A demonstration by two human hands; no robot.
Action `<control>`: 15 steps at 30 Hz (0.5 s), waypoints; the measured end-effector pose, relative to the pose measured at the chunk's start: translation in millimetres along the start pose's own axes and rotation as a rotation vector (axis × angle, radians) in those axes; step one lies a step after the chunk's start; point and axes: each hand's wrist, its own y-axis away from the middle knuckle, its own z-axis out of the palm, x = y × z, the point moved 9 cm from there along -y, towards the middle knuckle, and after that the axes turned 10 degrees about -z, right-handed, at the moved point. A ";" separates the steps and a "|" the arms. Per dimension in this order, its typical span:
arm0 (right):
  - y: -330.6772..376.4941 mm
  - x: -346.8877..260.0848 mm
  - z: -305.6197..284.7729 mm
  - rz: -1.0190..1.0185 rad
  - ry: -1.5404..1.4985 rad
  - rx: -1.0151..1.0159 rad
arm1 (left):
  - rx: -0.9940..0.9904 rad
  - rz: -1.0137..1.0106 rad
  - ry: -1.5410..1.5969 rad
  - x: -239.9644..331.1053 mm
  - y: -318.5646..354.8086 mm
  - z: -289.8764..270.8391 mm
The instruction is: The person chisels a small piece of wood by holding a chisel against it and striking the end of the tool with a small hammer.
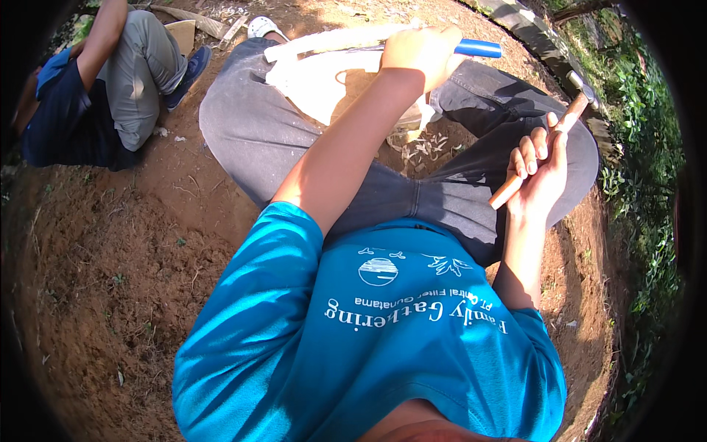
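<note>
My left hand (423, 57) is wrapped around a chisel with a blue handle (480, 48) that sticks out to the right of my fist. Part of its thin blade shows left of my fingers, against a pale, carved piece of wood (313, 85) between my legs. Sunlight washes out much of the wood's surface. On the right, above my thigh, my right hand (540, 166) is closed around the wooden handle of a hammer (571, 114). The hammer's metal head points up and away, apart from the chisel.
Wood shavings (427, 151) lie on the brown soil between my legs. Another person (129, 85) sits at the far left, near some wood pieces (195, 26). A stone edging (526, 22) and green plants (641, 140) run along the right.
</note>
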 end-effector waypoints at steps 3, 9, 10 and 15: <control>9.9 18.8 7.0 0.102 0.137 0.026 | -0.031 -0.014 -0.003 -0.2 0.3 2.7; 6.9 16.2 5.8 0.038 0.101 0.013 | -0.038 -0.017 0.001 -3.0 3.8 5.8; 6.8 17.7 2.8 0.034 0.105 0.065 | -0.036 -0.011 -0.002 -3.1 4.3 7.5; 9.1 32.8 -0.1 0.214 0.156 -0.063 | 0.116 0.052 -0.043 -3.8 3.7 5.9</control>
